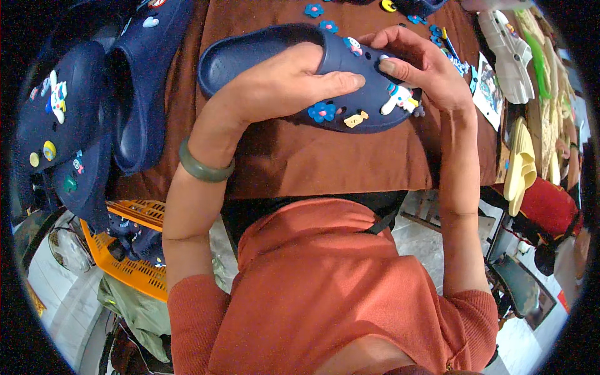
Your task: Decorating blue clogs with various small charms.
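Observation:
A navy clog (340, 62) lies sideways over the brown cloth, heel to the left, toe to the right. My left hand (287, 84) reaches into its opening, thumb lying on the upper, other fingers hidden inside. Around the toe end, my right hand (437, 72) grips the clog; its thumb presses on the upper by a small pale piece, partly covered. Fixed on the upper are a round-faced charm (353, 46), a blue flower charm (322, 112), a pale yellow charm (356, 119) and a white character charm (399, 99).
More navy clogs with charms (69, 100) crowd the left side. Loose blue flower charms (314, 10) lie at the far edge. A white shoe (507, 59), a picture card (489, 94) and yellow slippers (520, 162) are at right. Below left stands an orange crate (125, 265).

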Demonstrator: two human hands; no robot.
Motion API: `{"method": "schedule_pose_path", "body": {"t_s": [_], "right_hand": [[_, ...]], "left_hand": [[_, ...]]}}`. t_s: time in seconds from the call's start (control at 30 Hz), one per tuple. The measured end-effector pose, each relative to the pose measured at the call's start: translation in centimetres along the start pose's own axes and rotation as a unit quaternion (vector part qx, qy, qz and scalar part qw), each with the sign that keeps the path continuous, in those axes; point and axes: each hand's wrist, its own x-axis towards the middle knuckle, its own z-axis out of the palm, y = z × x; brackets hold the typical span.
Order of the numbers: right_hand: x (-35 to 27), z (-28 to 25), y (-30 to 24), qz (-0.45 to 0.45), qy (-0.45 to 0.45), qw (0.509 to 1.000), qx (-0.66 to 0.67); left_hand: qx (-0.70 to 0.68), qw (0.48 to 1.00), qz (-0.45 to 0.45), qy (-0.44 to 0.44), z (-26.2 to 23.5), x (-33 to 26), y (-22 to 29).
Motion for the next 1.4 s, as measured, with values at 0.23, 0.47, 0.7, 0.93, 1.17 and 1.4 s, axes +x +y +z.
{"method": "schedule_pose_path", "body": {"t_s": [0.23, 0.47, 0.7, 0.93, 1.17, 1.4], "right_hand": [[0.5, -0.3, -1.0, 0.076, -0.058, 0.995, 0.034], [0.2, 0.4, -0.3, 0.010, -0.057, 0.997, 0.042], [-0.8, -0.1, -0.3, 0.028, -0.053, 0.998, 0.001], [-1.1, 1.2, -0.3, 0.032, 0.000, 0.999, 0.011], [-1.4, 0.5, 0.4, 0.010, -0.001, 0.999, 0.040], [-1.6, 1.2, 1.0, -0.064, 0.088, 0.993, -0.037]], "left_hand": [[-0.004, 1.000, -0.027, -0.014, 0.0, 0.0, 0.1], [-0.033, 0.996, -0.070, -0.032, -0.2, 0.0, 0.4], [-0.001, 0.999, -0.030, -0.019, 0.2, -0.1, 0.4], [0.095, 0.994, -0.049, -0.004, 0.3, -0.2, 1.0], [0.044, 0.996, -0.071, 0.022, 0.5, -0.2, 0.3], [-0.133, 0.989, -0.065, 0.025, -0.2, 0.2, 0.2]]}}
